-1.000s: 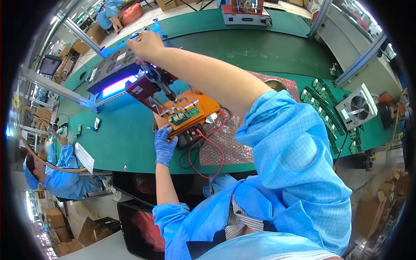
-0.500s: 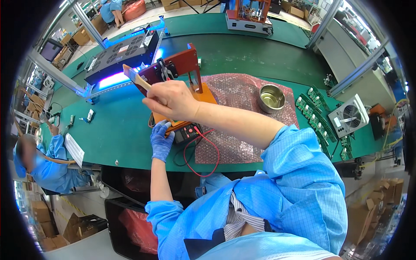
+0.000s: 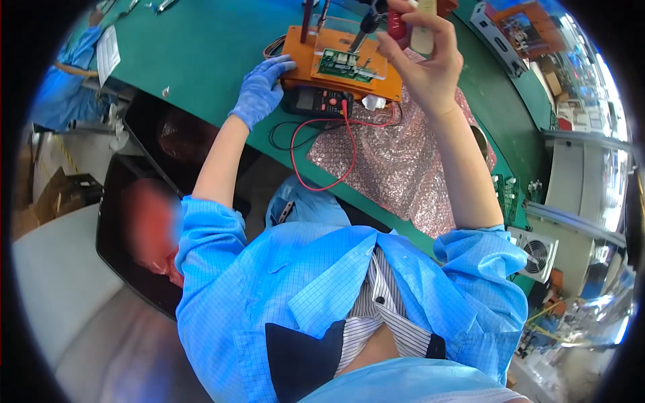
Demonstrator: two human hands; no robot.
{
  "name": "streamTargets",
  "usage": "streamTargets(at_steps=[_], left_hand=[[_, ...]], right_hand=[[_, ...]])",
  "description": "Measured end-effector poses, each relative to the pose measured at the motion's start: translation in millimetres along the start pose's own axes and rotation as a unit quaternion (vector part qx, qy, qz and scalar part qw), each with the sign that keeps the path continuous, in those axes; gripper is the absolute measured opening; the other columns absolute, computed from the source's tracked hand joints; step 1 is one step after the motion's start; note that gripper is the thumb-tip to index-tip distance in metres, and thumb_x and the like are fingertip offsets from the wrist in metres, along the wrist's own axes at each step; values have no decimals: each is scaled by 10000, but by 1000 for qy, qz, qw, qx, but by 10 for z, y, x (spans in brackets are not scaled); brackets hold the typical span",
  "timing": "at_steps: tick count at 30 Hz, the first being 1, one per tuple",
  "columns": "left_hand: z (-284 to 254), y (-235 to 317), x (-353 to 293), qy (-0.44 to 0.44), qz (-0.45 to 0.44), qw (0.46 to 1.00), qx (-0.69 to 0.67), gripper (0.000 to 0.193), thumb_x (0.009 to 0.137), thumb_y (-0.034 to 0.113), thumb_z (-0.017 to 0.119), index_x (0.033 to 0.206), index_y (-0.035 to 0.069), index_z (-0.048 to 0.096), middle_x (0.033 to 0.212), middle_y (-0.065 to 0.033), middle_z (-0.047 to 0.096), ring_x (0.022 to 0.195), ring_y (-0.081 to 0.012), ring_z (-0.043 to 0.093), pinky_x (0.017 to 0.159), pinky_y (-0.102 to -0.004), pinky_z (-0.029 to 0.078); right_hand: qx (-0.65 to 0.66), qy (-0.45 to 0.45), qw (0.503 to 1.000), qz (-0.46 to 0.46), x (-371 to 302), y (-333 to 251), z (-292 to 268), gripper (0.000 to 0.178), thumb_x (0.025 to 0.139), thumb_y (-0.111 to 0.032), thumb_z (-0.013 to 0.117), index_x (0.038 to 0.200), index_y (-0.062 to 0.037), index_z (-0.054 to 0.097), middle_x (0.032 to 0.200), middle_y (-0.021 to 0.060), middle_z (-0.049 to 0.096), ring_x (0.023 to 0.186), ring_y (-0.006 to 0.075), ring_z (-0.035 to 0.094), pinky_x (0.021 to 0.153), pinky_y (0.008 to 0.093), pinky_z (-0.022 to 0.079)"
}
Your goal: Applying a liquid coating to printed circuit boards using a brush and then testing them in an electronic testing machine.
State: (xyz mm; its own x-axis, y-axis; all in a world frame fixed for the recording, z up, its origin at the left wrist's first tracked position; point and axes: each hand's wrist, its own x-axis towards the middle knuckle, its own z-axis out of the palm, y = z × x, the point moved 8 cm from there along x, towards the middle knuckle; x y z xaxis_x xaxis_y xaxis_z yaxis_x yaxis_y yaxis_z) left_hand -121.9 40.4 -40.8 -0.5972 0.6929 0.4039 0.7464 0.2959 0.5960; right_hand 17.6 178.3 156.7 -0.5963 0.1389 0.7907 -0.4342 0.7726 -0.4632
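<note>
My left hand [image 3: 259, 92], in a blue glove, lies with its fingers stretched out over the near left edge of an orange fixture base [image 3: 299, 55]. A green circuit board [image 3: 338, 62] sits on that base under a clear plate, below a black clamp rod [image 3: 368, 28]. My bare right hand [image 3: 433, 64] is raised at the fixture's right side, thumb and fingers curled around the clamp's red handle [image 3: 396, 25]. A pale piece with a rounded end [image 3: 422, 37] also shows within this grip; I cannot tell whether it is the brush's handle.
In front of the fixture lies a multimeter [image 3: 321, 102] with red and black leads. Pinkish bubble wrap [image 3: 383, 158] covers the bench to the right. A metal bowl [image 3: 480, 141] is partly hidden behind my right forearm. Circuit boards [image 3: 507, 195] and a small fan unit [image 3: 537, 255] stand farther right.
The view has turned and tilted down. My right hand, which held a brush up in front of the fixture, is now at the red clamp handle. My left hand stays at the base's edge.
</note>
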Motion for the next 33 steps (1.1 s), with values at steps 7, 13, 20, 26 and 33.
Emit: streamTargets(at_steps=[7, 13, 20, 26, 33], left_hand=[[102, 37, 53, 0, 11, 989, 146, 506, 641, -64, 478, 1073, 187, 562, 1206, 16, 486, 1163, -180, 400, 978, -319, 316], [95, 137, -28, 19, 23, 987, 155, 496, 672, -52, 458, 1103, 178, 541, 1223, 7, 472, 1168, -176, 398, 986, -329, 291], [89, 83, -81, 26, 50, 989, 135, 523, 648, -55, 455, 1109, 180, 532, 1226, -1, 466, 1168, -175, 395, 975, -323, 306], [62, 253, 25, 7, 96, 990, 104, 525, 617, -45, 477, 1090, 175, 540, 1212, -18, 474, 1153, -185, 407, 959, -333, 329], [40, 226, 180, -30, -58, 998, 17, 337, 709, 157, 625, 1042, 134, 582, 1172, -81, 492, 1142, -258, 402, 936, -361, 352]], right_hand=[[-59, 5, 992, -108, 7, -20, 22, 407, 661, 36, 696, 960, 3, 422, 1006, 190, 581, 1009, 252, 539, 879, 342, 423], [-83, -55, 980, -171, 170, -56, -74, 361, 674, 32, 685, 929, 13, 431, 881, 239, 598, 863, 292, 602, 804, 385, 480], [143, 24, 987, -73, 1106, -37, -271, 144, 783, -49, 581, 854, 52, 507, 741, 206, 617, 612, 238, 629, 559, 272, 538], [-32, 101, 981, 163, 1337, 1168, -285, 234, 747, -209, 642, 748, 19, 589, 652, 58, 603, 551, 104, 539, 503, 238, 420], [-11, 167, 969, 182, 650, 604, -881, 214, 784, -170, 594, 847, 31, 556, 683, 110, 618, 604, 142, 588, 554, 241, 456]])
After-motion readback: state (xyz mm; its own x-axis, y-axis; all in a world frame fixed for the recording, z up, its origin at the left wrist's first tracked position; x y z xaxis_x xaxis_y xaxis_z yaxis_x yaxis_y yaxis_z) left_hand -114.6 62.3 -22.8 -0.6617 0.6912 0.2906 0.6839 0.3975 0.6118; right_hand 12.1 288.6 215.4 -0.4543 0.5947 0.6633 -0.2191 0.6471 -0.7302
